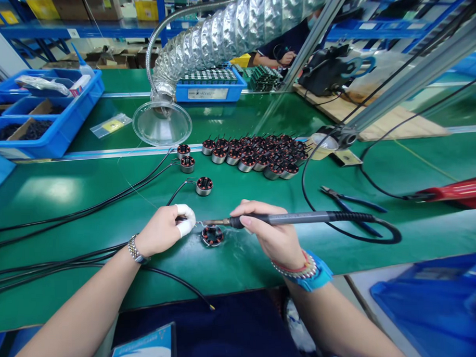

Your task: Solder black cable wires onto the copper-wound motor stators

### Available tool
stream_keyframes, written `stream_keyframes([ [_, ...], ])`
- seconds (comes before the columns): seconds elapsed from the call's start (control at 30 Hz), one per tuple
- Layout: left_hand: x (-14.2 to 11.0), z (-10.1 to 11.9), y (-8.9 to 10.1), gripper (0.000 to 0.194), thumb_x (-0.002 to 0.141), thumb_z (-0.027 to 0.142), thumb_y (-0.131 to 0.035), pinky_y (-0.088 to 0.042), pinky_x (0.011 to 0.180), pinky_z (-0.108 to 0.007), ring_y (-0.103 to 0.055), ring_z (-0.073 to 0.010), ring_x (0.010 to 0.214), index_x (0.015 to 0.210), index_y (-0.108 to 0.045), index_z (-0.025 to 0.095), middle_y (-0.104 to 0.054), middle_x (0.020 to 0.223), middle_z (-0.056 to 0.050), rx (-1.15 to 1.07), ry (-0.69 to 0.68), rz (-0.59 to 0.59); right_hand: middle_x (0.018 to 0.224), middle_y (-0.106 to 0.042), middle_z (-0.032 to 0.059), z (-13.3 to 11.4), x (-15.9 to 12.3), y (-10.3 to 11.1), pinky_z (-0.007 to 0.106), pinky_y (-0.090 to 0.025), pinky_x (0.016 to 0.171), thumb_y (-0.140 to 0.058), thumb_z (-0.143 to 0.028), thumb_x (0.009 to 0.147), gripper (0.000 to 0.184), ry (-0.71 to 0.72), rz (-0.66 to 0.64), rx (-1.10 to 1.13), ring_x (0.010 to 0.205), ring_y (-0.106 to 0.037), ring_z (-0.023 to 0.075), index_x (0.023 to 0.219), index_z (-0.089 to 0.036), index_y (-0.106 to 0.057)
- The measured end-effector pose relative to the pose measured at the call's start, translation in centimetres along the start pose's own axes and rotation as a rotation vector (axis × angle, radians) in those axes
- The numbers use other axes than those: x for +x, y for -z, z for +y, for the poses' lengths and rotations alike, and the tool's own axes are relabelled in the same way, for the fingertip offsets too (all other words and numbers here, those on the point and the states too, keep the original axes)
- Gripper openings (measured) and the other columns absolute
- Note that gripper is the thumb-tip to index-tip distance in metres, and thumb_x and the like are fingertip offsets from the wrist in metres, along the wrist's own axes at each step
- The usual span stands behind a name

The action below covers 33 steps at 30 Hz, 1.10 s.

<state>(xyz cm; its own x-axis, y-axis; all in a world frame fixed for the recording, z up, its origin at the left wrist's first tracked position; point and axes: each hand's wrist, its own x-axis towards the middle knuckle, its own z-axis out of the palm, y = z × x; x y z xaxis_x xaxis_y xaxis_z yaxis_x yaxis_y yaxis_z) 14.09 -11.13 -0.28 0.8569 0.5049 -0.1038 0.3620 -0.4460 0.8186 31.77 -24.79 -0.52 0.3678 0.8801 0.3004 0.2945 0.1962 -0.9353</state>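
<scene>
My right hand [269, 229] is closed around the grey handle of a soldering iron [294, 218], whose tip points left. My left hand [167, 228], with white covers on its fingertips, pinches the end of a black cable [180, 219]; most of that end is hidden by the fingers. The iron's tip meets thin wires beside these fingers, with a wisp of smoke there. Just below the tip a motor stator [212, 235] with copper windings lies on the green bench. Another stator [204, 186], with a cable attached, sits above the left hand.
Rows of stators [256, 154] stand at the back. Pliers [350, 206] lie to the right, near the iron's looping cord [388, 235]. A fume extraction hood [161, 124] hangs over the bench. Blue parts bins [64, 127] stand left. Across the bench, another person's hand [287, 58] shows.
</scene>
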Motion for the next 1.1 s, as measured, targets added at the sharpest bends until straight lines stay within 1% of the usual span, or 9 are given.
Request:
stream_keyframes([
  [0.23,-0.01,0.13,0.03,0.013,0.075,0.022,-0.047,-0.038,0.061,-0.022,-0.051,-0.0122,0.064,0.070,-0.057,0.015,-0.059,0.069,0.001,-0.003,0.015,-0.011,0.070,-0.064,-0.0001,-0.29,0.03,0.08,0.028,-0.042,0.061,-0.058,-0.019,0.076,0.011,0.029,-0.036,0.016,0.066,-0.054,0.0145,0.078,-0.023,-0.068],
  [0.57,0.04,0.23,0.08,0.014,0.075,0.023,-0.047,-0.039,0.063,-0.023,-0.052,-0.0127,0.065,0.070,-0.057,0.016,-0.061,0.071,0.001,0.006,0.004,-0.001,0.070,-0.065,0.0020,-0.46,-0.03,0.49,0.031,-0.044,0.062,-0.059,-0.024,0.075,0.009,0.003,0.028,0.032,0.067,-0.055,0.0171,0.075,-0.022,-0.069],
  [0.83,0.02,0.24,0.08,0.015,0.075,0.024,-0.046,-0.040,0.062,-0.023,-0.052,-0.0131,0.064,0.071,-0.058,0.016,-0.061,0.071,0.000,0.007,0.013,0.000,0.070,-0.064,0.0024,-0.44,-0.22,0.51,0.032,-0.043,0.062,-0.059,-0.026,0.075,0.010,0.015,0.063,0.036,0.067,-0.055,0.0175,0.076,-0.022,-0.069],
  [1.1,0.03,0.30,0.12,0.016,0.076,0.025,-0.047,-0.041,0.064,-0.023,-0.053,-0.0130,0.066,0.071,-0.058,0.015,-0.062,0.072,0.000,0.009,0.019,-0.008,0.066,-0.060,0.0014,-0.79,-0.43,0.09,0.031,-0.040,0.059,-0.057,-0.023,0.077,0.010,0.098,0.094,0.057,0.063,-0.051,0.0158,0.080,-0.021,-0.067],
])
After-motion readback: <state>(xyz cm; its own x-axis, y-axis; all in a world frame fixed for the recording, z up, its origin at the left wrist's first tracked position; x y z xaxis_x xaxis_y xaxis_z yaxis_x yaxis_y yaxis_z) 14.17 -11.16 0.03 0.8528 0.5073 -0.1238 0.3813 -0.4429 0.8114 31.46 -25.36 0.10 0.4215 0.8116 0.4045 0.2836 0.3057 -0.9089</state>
